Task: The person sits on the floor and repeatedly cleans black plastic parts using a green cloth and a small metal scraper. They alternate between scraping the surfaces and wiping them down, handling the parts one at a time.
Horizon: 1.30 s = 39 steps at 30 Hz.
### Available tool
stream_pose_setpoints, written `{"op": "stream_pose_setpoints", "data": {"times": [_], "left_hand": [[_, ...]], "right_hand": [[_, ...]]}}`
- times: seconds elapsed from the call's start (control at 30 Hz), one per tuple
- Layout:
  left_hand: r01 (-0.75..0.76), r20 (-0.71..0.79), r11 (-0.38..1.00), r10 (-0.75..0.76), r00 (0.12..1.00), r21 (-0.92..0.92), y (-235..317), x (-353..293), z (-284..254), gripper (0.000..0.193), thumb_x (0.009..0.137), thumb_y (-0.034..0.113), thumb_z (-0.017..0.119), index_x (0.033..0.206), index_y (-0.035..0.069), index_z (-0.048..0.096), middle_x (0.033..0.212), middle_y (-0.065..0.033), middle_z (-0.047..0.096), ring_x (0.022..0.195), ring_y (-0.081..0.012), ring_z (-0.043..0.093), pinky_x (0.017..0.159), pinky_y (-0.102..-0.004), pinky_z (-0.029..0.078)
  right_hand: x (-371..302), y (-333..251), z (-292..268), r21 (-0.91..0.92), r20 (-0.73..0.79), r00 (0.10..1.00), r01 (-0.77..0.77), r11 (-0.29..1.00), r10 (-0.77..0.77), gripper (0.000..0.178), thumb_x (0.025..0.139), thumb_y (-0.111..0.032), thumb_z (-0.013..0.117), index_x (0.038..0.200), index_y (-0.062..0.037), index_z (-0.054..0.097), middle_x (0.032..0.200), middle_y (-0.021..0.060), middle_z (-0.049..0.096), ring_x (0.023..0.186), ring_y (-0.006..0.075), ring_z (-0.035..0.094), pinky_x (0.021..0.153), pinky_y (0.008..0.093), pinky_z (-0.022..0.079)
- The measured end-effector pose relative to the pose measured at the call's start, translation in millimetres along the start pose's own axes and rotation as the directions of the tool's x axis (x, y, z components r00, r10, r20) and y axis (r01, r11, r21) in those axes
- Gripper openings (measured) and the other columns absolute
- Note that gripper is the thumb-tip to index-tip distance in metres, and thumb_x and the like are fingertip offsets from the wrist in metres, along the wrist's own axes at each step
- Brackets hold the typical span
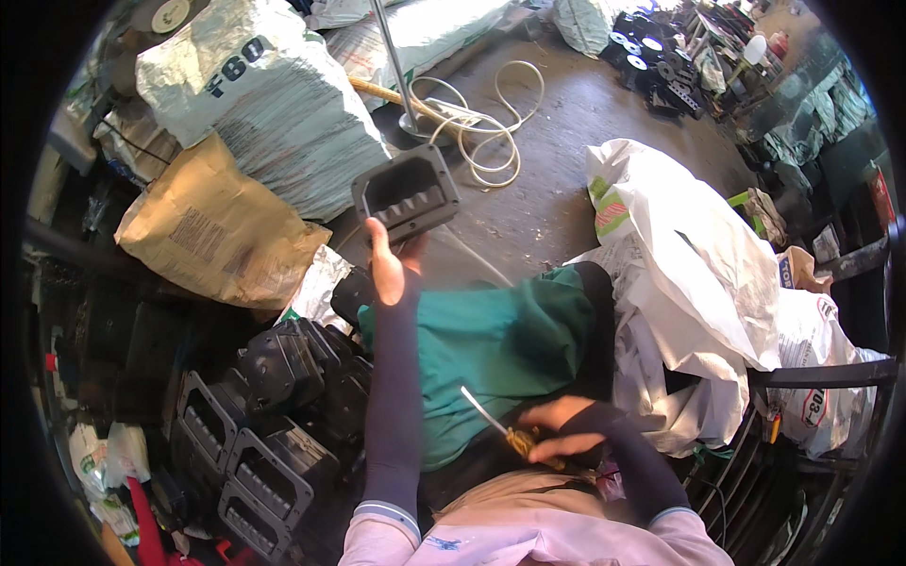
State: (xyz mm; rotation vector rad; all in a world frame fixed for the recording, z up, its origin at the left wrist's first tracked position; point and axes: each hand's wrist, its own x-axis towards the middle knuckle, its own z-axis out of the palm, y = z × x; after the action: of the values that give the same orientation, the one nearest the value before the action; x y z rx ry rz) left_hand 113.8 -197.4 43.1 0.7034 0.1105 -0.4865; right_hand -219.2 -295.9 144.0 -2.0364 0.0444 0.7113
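Note:
My left hand is stretched forward, its fingers closed on the near edge of a black plastic housing. This housing is boxy and open-mouthed, with a flanged rim and a row of ribs inside. Close to my waist, my right hand grips a screwdriver by its yellowish handle, the metal shaft slanting up to the left. That hand is slightly blurred. Across my lap lies a green cloth. Several similar black housings are piled at my left side, some with their open mouths toward me.
A brown paper sack and a large white sack stand at the far left. White bags lie to my right beside a metal rack. A pale coiled hose lies on the floor near a metal pole. Black parts are heaped far right.

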Motion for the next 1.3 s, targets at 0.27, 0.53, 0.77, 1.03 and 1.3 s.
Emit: {"op": "stream_pose_setpoints", "data": {"times": [0.27, 0.53, 0.77, 1.03, 1.3], "left_hand": [[-0.207, 0.052, 0.92, 0.201, 0.978, 0.334, -0.1, -14.3, 6.4, 0.054, 0.101, 0.042, 0.06, 0.136, 0.002, 0.054, 0.124, -0.0091, 0.061, 0.108, -0.0186, 0.058, 0.096, -0.0312, 0.046], [-0.337, 0.079, 0.543, 0.444, 0.893, 0.769, 50.2, -82.6, -15.3, 0.059, 0.107, 0.052, 0.042, 0.105, -0.005, 0.06, 0.098, -0.003, 0.058, 0.092, -0.0139, 0.048, 0.086, -0.0286, 0.041], [-0.097, -0.116, 0.716, 0.242, 0.963, 0.691, 60.1, -143.0, -45.0, 0.069, 0.108, 0.057, 0.027, 0.11, -0.004, 0.059, 0.106, -0.0064, 0.06, 0.101, -0.0154, 0.054, 0.095, -0.0288, 0.041], [-0.578, 0.493, 0.815, 0.516, 0.701, -0.03, 11.7, -114.3, -70.2, 0.069, 0.103, 0.049, 0.044, 0.152, 0.003, 0.029, 0.15, -0.0137, 0.037, 0.139, -0.0226, 0.036, 0.115, -0.0369, 0.033], [-0.147, 0.091, 0.955, 0.127, 0.988, 0.257, 35.0, -131.3, -66.8, 0.078, 0.104, 0.063, 0.021, 0.15, 0.003, 0.039, 0.145, -0.0138, 0.047, 0.131, -0.0204, 0.047, 0.113, -0.0381, 0.036]], "right_hand": [[62.6, 82.5, -57.8, -0.304, -0.913, 0.403, -0.552, 0.777, -0.071, 0.046, 0.088, -0.028, 0.071, 0.12, 0.0018, 0.059, 0.131, 0.0248, 0.055, 0.118, 0.0407, 0.055, 0.103, 0.0451, 0.043], [67.0, 15.2, -103.5, 0.533, -0.846, 0.402, 0.607, 0.59, 0.35, 0.021, 0.102, -0.021, 0.057, 0.113, -0.0038, 0.062, 0.097, 0.0027, 0.07, 0.079, 0.0068, 0.064, 0.07, 0.0187, 0.048], [127.7, -83.6, -81.9, -0.231, -0.819, 0.391, 0.448, 0.864, -0.421, 0.024, 0.083, -0.004, 0.07, 0.099, 0.0014, 0.053, 0.127, 0.0255, 0.056, 0.114, 0.0409, 0.058, 0.099, 0.0423, 0.045], [204.8, -94.4, -21.3, -0.65, -0.472, 0.562, 0.299, 0.699, -0.679, 0.059, 0.094, -0.019, 0.057, 0.145, 0.0061, 0.042, 0.151, 0.027, 0.04, 0.143, 0.0428, 0.035, 0.118, 0.0551, 0.026], [154.2, -87.4, -13.4, -0.589, -0.331, 0.649, 0.425, 0.687, -0.685, 0.062, 0.084, -0.016, 0.07, 0.139, 0.0035, 0.051, 0.148, 0.0247, 0.045, 0.142, 0.0413, 0.039, 0.117, 0.054, 0.029]]}}
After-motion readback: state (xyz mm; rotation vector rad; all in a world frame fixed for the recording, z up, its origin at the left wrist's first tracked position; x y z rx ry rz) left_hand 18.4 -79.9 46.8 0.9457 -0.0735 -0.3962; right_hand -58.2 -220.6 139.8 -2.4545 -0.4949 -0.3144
